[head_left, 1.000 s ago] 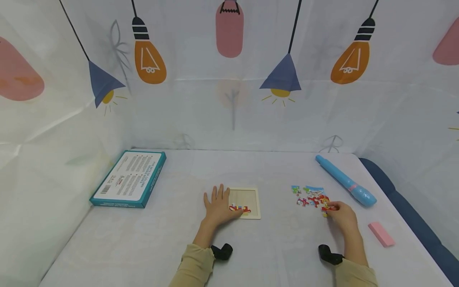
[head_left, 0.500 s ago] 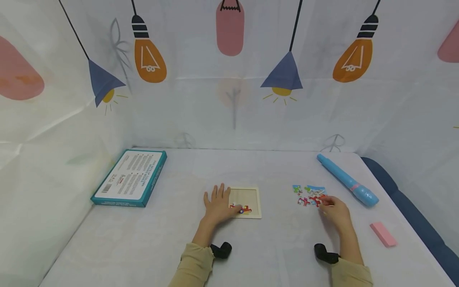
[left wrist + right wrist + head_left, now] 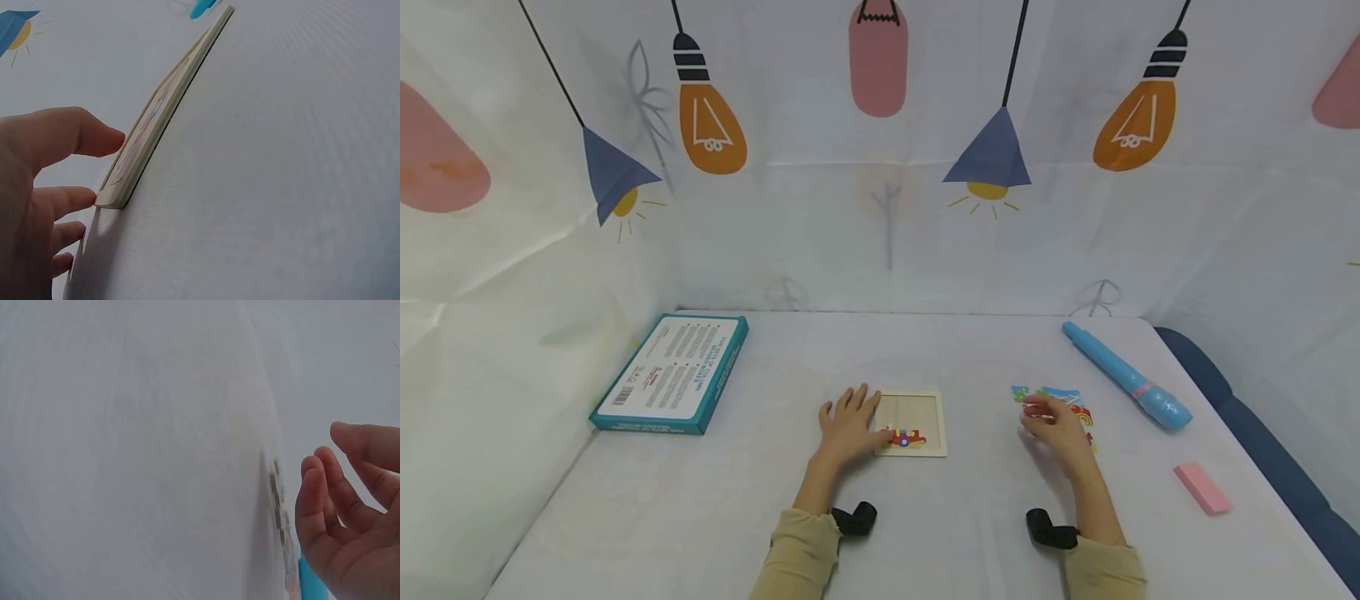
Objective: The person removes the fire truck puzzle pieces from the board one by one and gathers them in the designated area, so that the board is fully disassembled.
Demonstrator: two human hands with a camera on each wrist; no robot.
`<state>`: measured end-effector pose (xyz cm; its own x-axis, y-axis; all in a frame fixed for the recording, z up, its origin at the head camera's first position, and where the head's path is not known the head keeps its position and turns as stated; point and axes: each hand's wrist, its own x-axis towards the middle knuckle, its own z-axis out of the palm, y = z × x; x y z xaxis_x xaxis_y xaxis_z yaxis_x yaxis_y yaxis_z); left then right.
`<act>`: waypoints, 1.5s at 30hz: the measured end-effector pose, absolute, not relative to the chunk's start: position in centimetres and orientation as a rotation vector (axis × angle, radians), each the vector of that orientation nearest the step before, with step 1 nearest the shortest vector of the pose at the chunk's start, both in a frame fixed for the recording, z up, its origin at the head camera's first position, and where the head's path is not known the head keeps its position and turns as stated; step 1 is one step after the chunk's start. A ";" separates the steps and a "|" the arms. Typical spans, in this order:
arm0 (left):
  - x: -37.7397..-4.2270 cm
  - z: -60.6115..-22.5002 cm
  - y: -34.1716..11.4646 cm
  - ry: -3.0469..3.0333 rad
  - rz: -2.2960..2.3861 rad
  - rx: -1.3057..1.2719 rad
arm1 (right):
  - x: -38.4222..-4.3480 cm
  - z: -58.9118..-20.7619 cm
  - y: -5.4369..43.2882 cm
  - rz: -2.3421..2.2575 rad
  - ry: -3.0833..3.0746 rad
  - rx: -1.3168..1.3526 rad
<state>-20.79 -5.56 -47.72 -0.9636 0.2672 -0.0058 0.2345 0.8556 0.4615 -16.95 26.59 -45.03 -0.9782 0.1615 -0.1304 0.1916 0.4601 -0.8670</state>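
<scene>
My left hand (image 3: 846,427) is at the left side of a shallow wooden puzzle tray (image 3: 943,417), fingers spread. In the left wrist view, its thumb (image 3: 103,137) is by the tray's edge, and the forefinger (image 3: 75,199) is at the corner. Joined red, yellow and blue jigsaw pieces (image 3: 908,438) lie along the tray's near side. My right hand (image 3: 1062,435) is over loose colourful jigsaw pieces (image 3: 1084,414) and hides part of them. The right wrist view shows its fingers loosely bent, thumb apart, with nothing between them, above the row of pieces (image 3: 277,503).
At the left lies a teal-edged flat box (image 3: 670,367) with a white printed face. A light blue pen-like stick (image 3: 1120,371) lies at the back right, and a pink block (image 3: 1202,488) is near the right edge. A white cloth wall (image 3: 820,242) stands behind the table.
My right hand has moved left and away from me across the loose pieces, uncovering those at the right. My left hand has shifted slightly left, its thumb drawing back from the pieces in the tray.
</scene>
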 end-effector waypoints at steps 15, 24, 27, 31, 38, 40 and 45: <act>-20.7 -47.8 -5.6 2.955 0.704 0.394 | -17.9 -45.3 21.6 -1.593 2.647 0.144; -20.7 -47.7 -5.5 2.956 0.700 0.397 | -18.3 -45.7 18.5 -1.612 2.637 0.109; -20.8 -47.7 -5.5 2.954 0.702 0.399 | -18.4 -45.8 17.6 -1.611 2.640 0.082; -20.8 -47.8 -5.5 2.955 0.708 0.403 | -18.2 -45.6 16.2 -1.572 2.665 0.012; -20.8 -47.7 -5.5 2.956 0.715 0.398 | -18.2 -45.6 13.8 -1.183 2.805 -0.179; -20.8 -47.6 -5.5 2.954 0.720 0.396 | -18.2 -45.6 13.3 -1.053 2.824 -0.222; -20.9 -47.7 -5.5 2.949 0.710 0.392 | -18.1 -46.0 12.7 -0.886 2.865 -0.320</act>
<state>-20.86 -5.53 -47.68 -0.9637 0.2661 -0.0203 0.2278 0.8597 0.4572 -18.15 12.67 -45.96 -0.9696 -0.2378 -0.0570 -0.1641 0.8057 -0.5691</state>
